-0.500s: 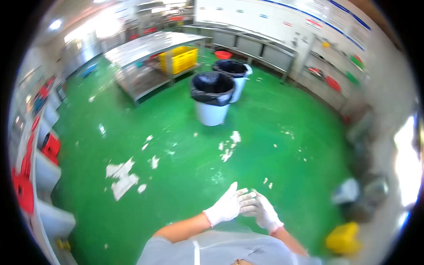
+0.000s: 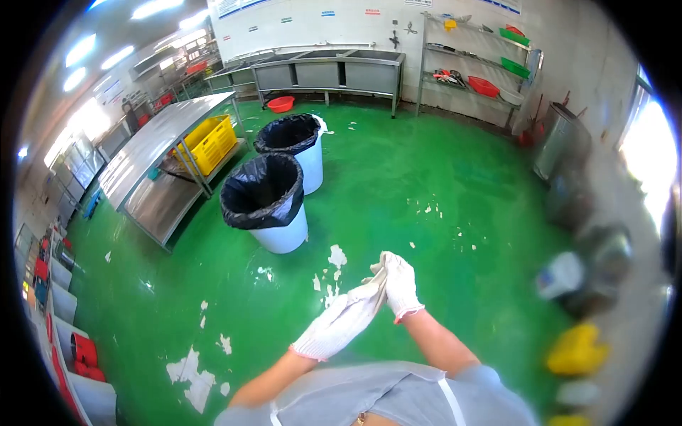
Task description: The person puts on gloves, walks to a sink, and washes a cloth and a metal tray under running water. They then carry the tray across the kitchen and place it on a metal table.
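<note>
My left hand point(image 2: 342, 317) wears a white knit glove and reaches up from the lower middle, its fingers stretched toward my right hand. Against its fingertips, my right hand point(image 2: 400, 284), also in a white glove with a red-edged cuff, is closed around the fingers or the glove tip of my left hand. The gloves overlap, so the exact contact is partly hidden. Beyond the hands stand two white bins lined with black bags, the nearer bin point(image 2: 280, 234) and the farther bin point(image 2: 311, 167). White flakes point(image 2: 190, 376) lie on the green floor point(image 2: 398, 192).
A steel table point(image 2: 160, 142) with a yellow crate point(image 2: 213, 145) stands at the left. Steel sinks point(image 2: 320, 73) line the back wall, near a red basin point(image 2: 280, 104). A rack point(image 2: 472, 85) holds baskets. A white bucket point(image 2: 561, 275) and yellow object point(image 2: 577, 350) are at right.
The view has turned right and forward, so the bins appear nearer and further left. My hands have risen and come together, with my right hand now closed on my left hand's fingertips.
</note>
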Demonstrator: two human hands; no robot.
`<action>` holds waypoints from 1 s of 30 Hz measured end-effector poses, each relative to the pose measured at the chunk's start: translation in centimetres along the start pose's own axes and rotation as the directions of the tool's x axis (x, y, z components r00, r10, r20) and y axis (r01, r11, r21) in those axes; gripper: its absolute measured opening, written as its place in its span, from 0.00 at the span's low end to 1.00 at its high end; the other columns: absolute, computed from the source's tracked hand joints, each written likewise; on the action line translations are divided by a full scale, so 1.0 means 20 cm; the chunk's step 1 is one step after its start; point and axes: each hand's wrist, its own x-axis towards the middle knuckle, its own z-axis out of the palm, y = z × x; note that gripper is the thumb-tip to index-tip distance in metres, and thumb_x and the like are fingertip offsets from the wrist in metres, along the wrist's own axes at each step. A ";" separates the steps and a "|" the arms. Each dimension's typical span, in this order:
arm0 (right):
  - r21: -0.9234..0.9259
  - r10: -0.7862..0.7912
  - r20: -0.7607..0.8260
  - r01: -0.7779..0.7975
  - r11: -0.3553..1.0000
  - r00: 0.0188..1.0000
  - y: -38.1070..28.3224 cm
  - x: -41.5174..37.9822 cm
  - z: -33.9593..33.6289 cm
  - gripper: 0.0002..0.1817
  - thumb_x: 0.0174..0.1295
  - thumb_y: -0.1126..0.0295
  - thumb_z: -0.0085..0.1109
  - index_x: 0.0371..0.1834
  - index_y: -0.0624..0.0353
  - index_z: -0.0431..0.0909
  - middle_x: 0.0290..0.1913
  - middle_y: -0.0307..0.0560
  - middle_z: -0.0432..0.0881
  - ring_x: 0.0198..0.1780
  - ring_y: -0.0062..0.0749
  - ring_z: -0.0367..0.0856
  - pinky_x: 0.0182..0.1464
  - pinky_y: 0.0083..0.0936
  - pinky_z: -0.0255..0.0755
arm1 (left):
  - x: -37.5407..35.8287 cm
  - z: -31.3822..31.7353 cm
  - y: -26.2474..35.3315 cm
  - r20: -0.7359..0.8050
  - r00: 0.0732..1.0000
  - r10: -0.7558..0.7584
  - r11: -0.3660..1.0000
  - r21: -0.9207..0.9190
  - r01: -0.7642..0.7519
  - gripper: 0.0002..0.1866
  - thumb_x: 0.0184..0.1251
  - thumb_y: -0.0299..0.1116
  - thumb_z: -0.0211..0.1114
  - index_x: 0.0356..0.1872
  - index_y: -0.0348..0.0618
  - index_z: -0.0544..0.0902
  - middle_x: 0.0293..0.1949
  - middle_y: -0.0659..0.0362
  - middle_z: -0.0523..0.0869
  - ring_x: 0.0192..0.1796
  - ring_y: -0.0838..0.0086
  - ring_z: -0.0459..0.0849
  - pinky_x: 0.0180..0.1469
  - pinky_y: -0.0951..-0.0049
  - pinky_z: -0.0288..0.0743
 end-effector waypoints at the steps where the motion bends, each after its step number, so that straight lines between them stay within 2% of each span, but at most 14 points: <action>1: 0.007 -0.004 0.020 0.004 1.000 1.000 -0.07 0.15 0.02 0.18 0.75 0.57 0.50 0.52 0.62 0.73 0.37 0.55 0.80 0.28 0.46 0.84 0.32 0.40 0.84 | 0.11 -0.03 0.07 0.011 1.000 -0.009 1.000 0.005 0.009 0.28 0.80 0.49 0.44 0.72 0.43 0.66 0.70 0.55 0.72 0.71 0.65 0.70 0.74 0.64 0.61; 4: -0.056 -0.109 0.044 0.111 0.992 0.993 -0.12 0.52 0.06 0.17 0.75 0.57 0.49 0.52 0.62 0.72 0.39 0.56 0.80 0.30 0.45 0.84 0.34 0.40 0.84 | 0.42 -0.18 0.27 0.029 0.999 -0.025 1.000 0.013 0.025 0.27 0.79 0.46 0.45 0.72 0.42 0.67 0.69 0.53 0.73 0.70 0.64 0.71 0.73 0.63 0.62; 5: 0.065 0.008 -0.019 -0.007 0.998 1.000 -0.29 0.56 0.14 0.17 0.75 0.58 0.50 0.53 0.61 0.72 0.41 0.56 0.80 0.31 0.46 0.85 0.35 0.41 0.84 | 0.53 -0.23 0.33 0.029 0.999 -0.025 1.000 0.012 0.025 0.27 0.79 0.45 0.45 0.71 0.41 0.67 0.68 0.53 0.73 0.70 0.64 0.71 0.73 0.63 0.62; 10: 0.165 0.108 -0.134 -0.085 0.983 0.985 -0.50 1.16 0.19 0.19 0.73 0.59 0.53 0.57 0.62 0.72 0.51 0.61 0.80 0.45 0.51 0.83 0.48 0.46 0.82 | 1.04 -0.44 0.66 0.044 0.998 -0.038 0.992 -0.118 0.043 0.25 0.78 0.41 0.47 0.70 0.39 0.69 0.67 0.51 0.75 0.69 0.62 0.73 0.72 0.62 0.65; 13: 0.262 0.085 -0.214 -0.027 0.965 0.973 -0.78 1.53 0.16 0.18 0.73 0.59 0.54 0.58 0.58 0.73 0.53 0.55 0.80 0.48 0.46 0.81 0.51 0.46 0.79 | 1.41 -0.42 0.83 0.073 0.997 -0.021 0.986 -0.161 0.033 0.24 0.78 0.39 0.48 0.69 0.38 0.70 0.66 0.50 0.76 0.68 0.61 0.74 0.72 0.62 0.66; 19: 0.429 0.253 -0.426 -0.052 0.902 0.869 -0.83 2.20 0.01 0.16 0.74 0.56 0.53 0.56 0.53 0.75 0.52 0.46 0.80 0.50 0.38 0.80 0.52 0.41 0.77 | 2.19 -0.60 1.22 0.008 0.991 -0.132 0.950 -0.286 0.129 0.23 0.75 0.32 0.51 0.69 0.39 0.70 0.64 0.51 0.79 0.64 0.61 0.79 0.66 0.60 0.74; 21: 0.479 0.292 -0.338 -0.104 0.872 0.895 -0.89 2.38 -0.01 0.14 0.75 0.55 0.50 0.52 0.51 0.75 0.52 0.44 0.81 0.49 0.36 0.80 0.51 0.39 0.77 | 2.37 -0.79 1.32 -0.066 0.988 -0.139 0.933 -0.342 0.109 0.20 0.74 0.30 0.51 0.64 0.39 0.74 0.57 0.53 0.84 0.57 0.63 0.85 0.60 0.60 0.80; 22: 0.510 0.311 -0.283 -0.132 0.850 0.907 -0.93 2.48 -0.01 0.14 0.76 0.54 0.48 0.50 0.50 0.75 0.52 0.43 0.81 0.49 0.35 0.80 0.51 0.38 0.77 | 2.46 -0.77 1.43 -0.169 0.984 -0.060 0.984 -0.177 0.029 0.23 0.73 0.34 0.54 0.67 0.40 0.72 0.61 0.52 0.81 0.60 0.64 0.83 0.62 0.57 0.79; 23: 0.524 0.159 -0.162 -0.052 0.850 0.974 -1.06 2.67 -0.01 0.13 0.77 0.53 0.44 0.45 0.46 0.74 0.45 0.39 0.79 0.40 0.28 0.78 0.39 0.28 0.76 | 2.55 -0.67 1.58 -0.243 0.969 0.038 0.997 -0.060 -0.054 0.25 0.73 0.36 0.55 0.69 0.40 0.69 0.65 0.52 0.78 0.62 0.64 0.81 0.62 0.58 0.78; 24: 0.545 0.132 -0.026 -0.096 0.833 0.991 -1.08 2.81 -0.03 0.12 0.77 0.54 0.44 0.44 0.46 0.74 0.43 0.38 0.78 0.37 0.26 0.76 0.35 0.25 0.73 | 2.66 -0.64 1.65 -0.301 0.942 0.148 0.989 0.061 -0.136 0.28 0.72 0.37 0.56 0.71 0.40 0.66 0.68 0.52 0.75 0.64 0.64 0.80 0.62 0.59 0.77; 26: 0.593 0.120 0.216 -0.228 0.772 0.969 -1.15 3.04 -0.04 0.11 0.77 0.54 0.46 0.42 0.45 0.73 0.37 0.35 0.74 0.30 0.22 0.70 0.25 0.18 0.64 | 2.88 -0.53 1.72 -0.335 0.910 0.244 0.937 0.323 -0.132 0.34 0.71 0.39 0.58 0.75 0.43 0.59 0.73 0.53 0.68 0.67 0.63 0.75 0.62 0.62 0.75; 27: 0.607 0.135 0.321 -0.313 0.731 0.937 -1.21 3.14 -0.03 0.10 0.76 0.54 0.48 0.41 0.46 0.73 0.34 0.34 0.71 0.27 0.20 0.66 0.20 0.14 0.58 | 2.98 -0.44 1.74 -0.315 0.907 0.280 0.873 0.476 -0.104 0.37 0.67 0.34 0.59 0.77 0.48 0.56 0.74 0.53 0.66 0.67 0.62 0.74 0.61 0.63 0.74; 29: 0.448 0.230 0.295 -0.347 0.824 0.927 -1.21 3.34 0.06 0.12 0.74 0.56 0.53 0.43 0.52 0.73 0.34 0.35 0.75 0.29 0.21 0.73 0.22 0.18 0.66 | 3.25 -0.46 1.74 -0.174 0.942 0.287 0.728 0.679 -0.097 0.49 0.58 0.22 0.63 0.80 0.53 0.48 0.77 0.53 0.60 0.70 0.61 0.71 0.66 0.57 0.69; 30: 0.254 0.201 0.297 -0.280 0.926 0.934 -1.17 3.44 0.11 0.16 0.71 0.49 0.54 0.43 0.50 0.73 0.27 0.28 0.64 0.23 0.15 0.60 0.20 0.16 0.57 | 3.36 -0.45 1.76 -0.061 0.956 0.287 0.456 0.887 -0.080 0.56 0.56 0.28 0.72 0.81 0.53 0.42 0.79 0.51 0.54 0.74 0.58 0.65 0.69 0.55 0.65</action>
